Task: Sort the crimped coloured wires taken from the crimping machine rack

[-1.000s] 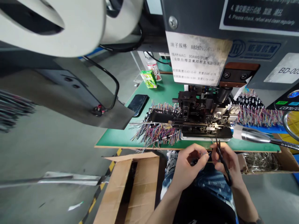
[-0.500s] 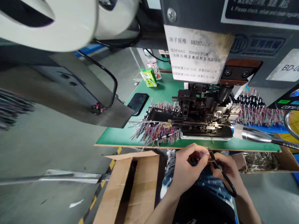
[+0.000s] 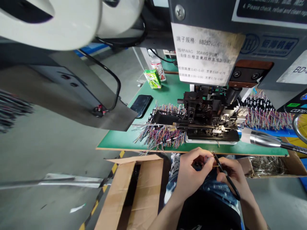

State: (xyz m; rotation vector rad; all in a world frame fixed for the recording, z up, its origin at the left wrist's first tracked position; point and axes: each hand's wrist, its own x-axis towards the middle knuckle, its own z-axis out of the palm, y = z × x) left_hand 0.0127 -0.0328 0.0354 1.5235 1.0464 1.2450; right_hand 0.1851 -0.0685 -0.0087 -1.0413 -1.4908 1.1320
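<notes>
My left hand (image 3: pixel 195 169) pinches thin wires, with a short yellow one (image 3: pixel 216 165) showing between my hands. Around a black-handled cutting tool (image 3: pixel 226 179) my right hand (image 3: pixel 233 171) is closed, and the tool's tip points up beside my left fingertips. Both hands are just in front of the green table's edge, over my lap. Behind them stands a black crimping machine (image 3: pixel 206 115) with a metal strip running through it. Bundles of multicoloured wires (image 3: pixel 160 135) lie left of it. The tool's jaws are too small to tell open or closed.
A phone (image 3: pixel 141 106), a green box (image 3: pixel 153 79) and a bottle (image 3: pixel 157 65) are on the table (image 3: pixel 120 140). Cardboard boxes (image 3: pixel 146 191) (image 3: pixel 295 163) flank my lap. A lamp (image 3: pixel 263 138) reaches in from the right; a grey housing (image 3: pixel 203 16) hangs overhead.
The black-handled tool has shifted slightly left and turned a little with my right hand. My left hand stays almost in place, still pinching the wires. The view has moved slightly.
</notes>
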